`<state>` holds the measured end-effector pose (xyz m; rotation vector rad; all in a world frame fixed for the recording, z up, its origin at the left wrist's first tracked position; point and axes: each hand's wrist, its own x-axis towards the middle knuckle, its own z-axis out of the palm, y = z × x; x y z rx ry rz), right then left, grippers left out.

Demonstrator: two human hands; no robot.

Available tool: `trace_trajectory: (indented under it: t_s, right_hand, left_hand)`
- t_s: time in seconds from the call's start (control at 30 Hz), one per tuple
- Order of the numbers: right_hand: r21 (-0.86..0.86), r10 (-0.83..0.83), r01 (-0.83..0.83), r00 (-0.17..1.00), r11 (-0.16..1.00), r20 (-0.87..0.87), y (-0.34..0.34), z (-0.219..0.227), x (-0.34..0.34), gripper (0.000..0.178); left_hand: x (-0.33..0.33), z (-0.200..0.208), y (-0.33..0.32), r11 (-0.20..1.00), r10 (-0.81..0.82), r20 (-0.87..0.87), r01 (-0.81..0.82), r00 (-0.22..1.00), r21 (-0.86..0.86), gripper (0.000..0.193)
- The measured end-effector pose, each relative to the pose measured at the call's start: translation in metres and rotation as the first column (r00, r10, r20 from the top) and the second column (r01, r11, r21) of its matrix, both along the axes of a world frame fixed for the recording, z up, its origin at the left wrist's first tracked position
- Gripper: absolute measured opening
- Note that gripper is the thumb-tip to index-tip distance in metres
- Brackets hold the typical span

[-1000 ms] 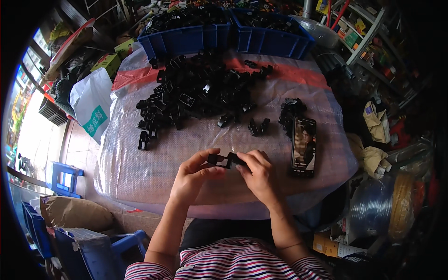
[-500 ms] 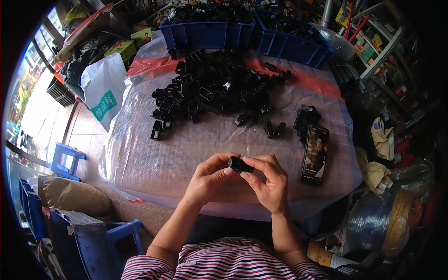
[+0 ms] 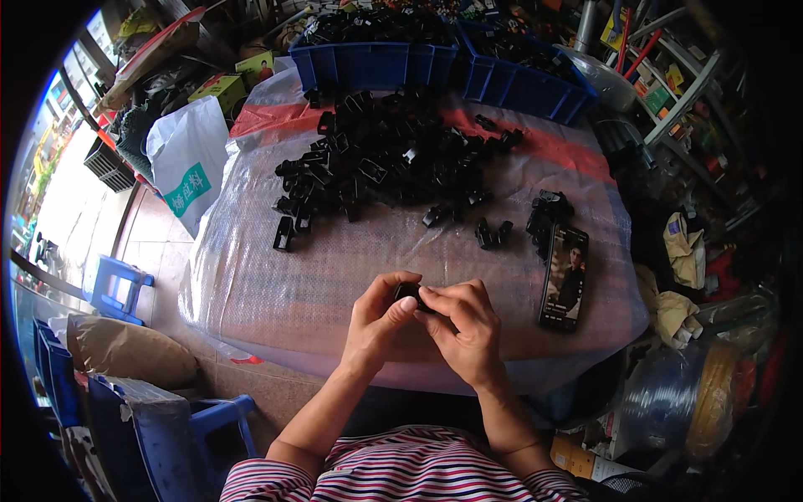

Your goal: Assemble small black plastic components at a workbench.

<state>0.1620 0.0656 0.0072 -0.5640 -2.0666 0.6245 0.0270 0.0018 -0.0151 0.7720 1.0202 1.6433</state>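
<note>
Since half a second ago, the right hand (image 3: 466, 326) has drawn leftward, nearer the left hand (image 3: 374, 322), in the head view, and the small black part (image 3: 408, 291) between them has shifted left too; its body, plainer then, is now mostly behind the fingers. Left thumb and index finger pinch the part from its near and far sides, while the right fingertips meet it from the right. Both grips are narrow, parted only by the part itself, which is held over the plastic sheet (image 3: 251, 284). Its full shape cannot be told behind the fingers.

Ahead of the grip, well apart from it, lies a broad heap of black parts (image 3: 385, 159); behind that stand two blue bins (image 3: 372, 67), both filled with dark pieces. Ahead and right of the grip sit a couple of loose parts (image 3: 493, 235); farther right, a small cluster of parts (image 3: 548, 211) lies just beside the top end of a phone (image 3: 565, 276) with its screen lit. Well left of the grip, beyond the sheet's edge, stands a blue stool (image 3: 121, 289).
</note>
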Motion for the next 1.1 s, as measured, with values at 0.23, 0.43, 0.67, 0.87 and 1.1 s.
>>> trace_trajectory:
  t_s: [0.23,0.43,0.67,0.87,1.1]
  right_hand:
    - [-0.678,0.205,-0.342,0.939,0.65,-0.276,0.007,-0.005,-0.003,0.026]
    - [-0.406,0.307,-0.35,0.937,0.844,-0.169,0.025,0.021,-0.043,0.017]
    - [0.432,-0.292,0.061,0.82,0.9,0.492,0.116,-0.008,-0.04,0.024]
    - [0.007,0.071,-0.076,0.961,0.997,0.268,0.069,0.008,-0.017,0.019]
    - [0.053,-0.118,0.11,0.974,0.993,0.196,0.042,-0.029,0.01,0.022]
  left_hand:
    - [0.004,0.005,-0.007,0.976,0.208,-0.229,-0.187,0.951,0.109,0.031]
    - [-0.012,0.004,0.014,0.978,-0.015,0.531,-0.097,0.847,0.183,0.02]
    - [-0.124,0.023,0.069,0.891,0.381,-0.715,-0.439,0.585,0.116,0.023]
    - [-0.157,0.038,0.062,0.976,0.083,-0.979,-0.182,-0.184,0.117,0.027]
    - [-0.08,0.03,0.032,0.995,-0.044,-0.585,-0.018,0.81,-0.1,0.05]
